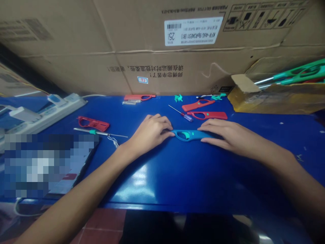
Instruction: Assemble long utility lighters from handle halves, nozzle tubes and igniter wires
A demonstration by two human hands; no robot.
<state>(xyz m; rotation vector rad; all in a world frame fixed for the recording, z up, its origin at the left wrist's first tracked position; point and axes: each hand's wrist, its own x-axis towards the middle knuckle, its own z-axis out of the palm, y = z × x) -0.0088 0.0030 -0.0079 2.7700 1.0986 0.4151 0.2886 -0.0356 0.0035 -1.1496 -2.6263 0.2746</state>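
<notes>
A blue utility lighter body (pixel 196 135) with a green trigger lies level between my two hands over the blue table. My left hand (pixel 156 130) pinches its narrow front end, fingertips and thumb closed together. At the wider handle end, my right hand (pixel 222 132) grips with the thumb below and the fingers above. Just beyond are two red lighter shells (pixel 209 115) and a small screwdriver (pixel 186 117) with a clear purple handle. Left of my left hand lie a red half shell (pixel 93 124) and a metal lighter tube (pixel 86 130) with a green piece and a thin rod.
A large cardboard box (pixel 142 40) walls off the back. Green lighters (pixel 302 73) stick out of an open carton (pixel 279 98) at right. A power strip (pixel 50 113) and a pixelated dark-edged device (pixel 87 166) sit at left. Small green parts (pixel 178 98) lie near the back.
</notes>
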